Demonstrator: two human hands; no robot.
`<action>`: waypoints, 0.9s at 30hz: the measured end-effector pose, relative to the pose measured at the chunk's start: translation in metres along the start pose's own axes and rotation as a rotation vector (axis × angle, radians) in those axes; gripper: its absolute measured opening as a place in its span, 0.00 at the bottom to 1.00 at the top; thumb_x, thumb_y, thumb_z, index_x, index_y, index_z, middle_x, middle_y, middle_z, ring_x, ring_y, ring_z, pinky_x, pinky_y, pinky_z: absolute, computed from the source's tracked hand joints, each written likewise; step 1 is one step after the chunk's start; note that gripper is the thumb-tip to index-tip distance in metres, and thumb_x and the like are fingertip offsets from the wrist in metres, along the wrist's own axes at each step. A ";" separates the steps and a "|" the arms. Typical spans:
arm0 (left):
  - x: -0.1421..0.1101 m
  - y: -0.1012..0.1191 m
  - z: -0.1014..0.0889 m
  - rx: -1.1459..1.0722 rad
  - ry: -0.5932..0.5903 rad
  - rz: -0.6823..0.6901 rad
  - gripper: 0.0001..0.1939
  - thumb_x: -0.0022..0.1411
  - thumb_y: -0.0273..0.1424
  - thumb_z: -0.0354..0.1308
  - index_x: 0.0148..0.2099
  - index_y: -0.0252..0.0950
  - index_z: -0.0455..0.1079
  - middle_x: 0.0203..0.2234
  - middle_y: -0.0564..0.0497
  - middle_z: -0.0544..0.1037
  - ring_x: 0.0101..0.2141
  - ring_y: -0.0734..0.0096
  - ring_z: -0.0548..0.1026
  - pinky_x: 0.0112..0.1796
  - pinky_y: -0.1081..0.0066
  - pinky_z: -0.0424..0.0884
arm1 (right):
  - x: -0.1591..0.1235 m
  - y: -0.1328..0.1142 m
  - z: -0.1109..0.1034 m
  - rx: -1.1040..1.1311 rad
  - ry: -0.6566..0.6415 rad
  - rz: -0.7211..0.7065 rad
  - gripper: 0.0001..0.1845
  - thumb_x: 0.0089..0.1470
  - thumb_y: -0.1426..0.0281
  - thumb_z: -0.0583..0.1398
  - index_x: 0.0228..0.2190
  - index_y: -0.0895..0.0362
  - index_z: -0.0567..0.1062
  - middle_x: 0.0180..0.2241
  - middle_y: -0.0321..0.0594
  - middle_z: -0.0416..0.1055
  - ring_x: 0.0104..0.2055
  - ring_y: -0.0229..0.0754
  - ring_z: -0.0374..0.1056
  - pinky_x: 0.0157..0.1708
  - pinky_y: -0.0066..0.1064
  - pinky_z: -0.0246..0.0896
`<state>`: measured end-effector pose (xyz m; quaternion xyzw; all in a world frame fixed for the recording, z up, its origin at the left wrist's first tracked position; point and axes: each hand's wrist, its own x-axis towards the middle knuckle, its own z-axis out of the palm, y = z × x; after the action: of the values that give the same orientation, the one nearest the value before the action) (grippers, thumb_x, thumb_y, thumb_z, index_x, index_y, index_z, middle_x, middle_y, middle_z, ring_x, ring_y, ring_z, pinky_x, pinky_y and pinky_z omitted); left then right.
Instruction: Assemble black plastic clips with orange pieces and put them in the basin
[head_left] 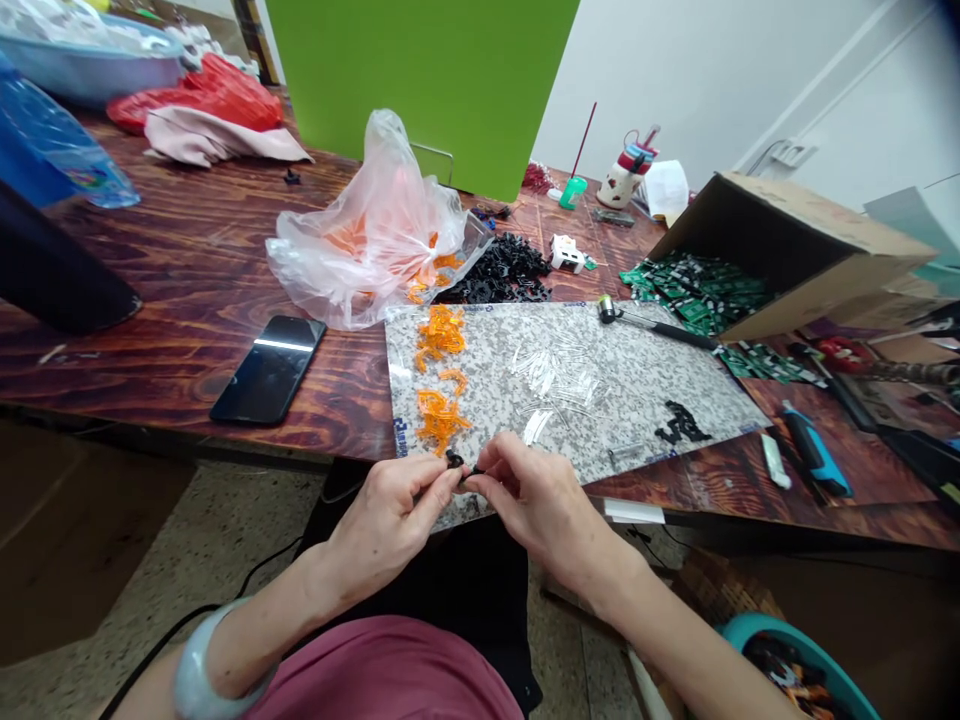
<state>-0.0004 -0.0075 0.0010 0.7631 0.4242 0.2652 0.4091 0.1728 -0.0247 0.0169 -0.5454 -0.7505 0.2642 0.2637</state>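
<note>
My left hand [405, 505] is closed, its thumb and fingers pinching a small black plastic part [454, 460]. From the other side my right hand [529, 495] pinches at the same part, fingertips almost meeting those of the left. Fingers cover most of the part, so its shape is unclear. Both hands are over the front edge of a speckled stone-look board [495, 400]. Just beyond the left hand lie orange plastic pieces [441, 418] in small heaps. Thin white strips [551, 380] are scattered mid-board, and a few black parts [681, 422] lie toward the right.
A clear plastic bag [375, 230] with orange pieces stands behind the board, beside a black heap [506, 268]. A cardboard box [787, 250] spills green circuit boards [697, 290]. A phone [270, 370] lies left, a hammer [652, 325] on the board, a blue-handled tool [817, 450] right.
</note>
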 end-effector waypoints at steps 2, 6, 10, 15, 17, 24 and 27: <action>0.000 0.003 -0.005 0.018 -0.066 0.013 0.18 0.66 0.32 0.44 0.25 0.34 0.66 0.20 0.54 0.68 0.23 0.73 0.65 0.27 0.75 0.59 | 0.001 -0.001 -0.006 -0.092 -0.068 -0.062 0.07 0.54 0.75 0.59 0.31 0.55 0.64 0.24 0.32 0.69 0.24 0.36 0.66 0.24 0.24 0.54; 0.001 0.008 -0.015 0.014 -0.163 0.007 0.19 0.66 0.33 0.43 0.24 0.34 0.64 0.19 0.56 0.63 0.22 0.75 0.61 0.25 0.74 0.57 | 0.002 -0.002 -0.014 -0.297 -0.135 -0.205 0.07 0.56 0.71 0.59 0.29 0.56 0.63 0.24 0.34 0.68 0.25 0.38 0.66 0.23 0.26 0.52; 0.003 0.002 -0.020 -0.110 -0.256 -0.043 0.20 0.66 0.34 0.44 0.23 0.34 0.63 0.19 0.56 0.64 0.22 0.76 0.61 0.24 0.75 0.58 | 0.000 0.006 -0.013 -0.311 -0.091 -0.325 0.09 0.59 0.67 0.56 0.28 0.57 0.64 0.23 0.36 0.67 0.24 0.37 0.65 0.24 0.26 0.53; 0.007 -0.010 -0.014 -0.444 -0.255 -0.229 0.17 0.64 0.38 0.48 0.32 0.31 0.71 0.22 0.52 0.73 0.23 0.75 0.67 0.24 0.77 0.63 | -0.006 0.022 0.000 -0.261 0.143 -0.371 0.14 0.60 0.62 0.54 0.27 0.57 0.66 0.22 0.36 0.68 0.24 0.36 0.64 0.26 0.25 0.55; 0.008 -0.012 -0.011 -0.506 -0.218 -0.259 0.16 0.62 0.38 0.51 0.33 0.31 0.72 0.22 0.51 0.75 0.22 0.75 0.68 0.24 0.77 0.64 | -0.008 0.025 0.004 -0.204 0.212 -0.345 0.13 0.58 0.61 0.56 0.29 0.58 0.67 0.23 0.36 0.68 0.24 0.34 0.64 0.25 0.24 0.56; 0.009 -0.012 -0.009 -0.592 -0.140 -0.270 0.15 0.60 0.39 0.55 0.32 0.32 0.74 0.20 0.52 0.76 0.21 0.77 0.69 0.23 0.79 0.65 | -0.010 0.025 0.005 -0.082 0.255 -0.219 0.13 0.54 0.60 0.61 0.33 0.58 0.69 0.24 0.35 0.69 0.24 0.33 0.65 0.24 0.23 0.58; 0.009 -0.012 -0.009 -0.596 -0.129 -0.255 0.15 0.60 0.39 0.55 0.32 0.32 0.75 0.20 0.52 0.76 0.21 0.77 0.69 0.24 0.79 0.65 | -0.010 0.024 0.005 -0.051 0.250 -0.184 0.13 0.53 0.61 0.61 0.33 0.58 0.70 0.24 0.35 0.69 0.23 0.33 0.64 0.23 0.23 0.59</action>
<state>-0.0077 0.0074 -0.0044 0.5658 0.3932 0.2755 0.6704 0.1884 -0.0289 -0.0036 -0.5094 -0.7652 0.1496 0.3641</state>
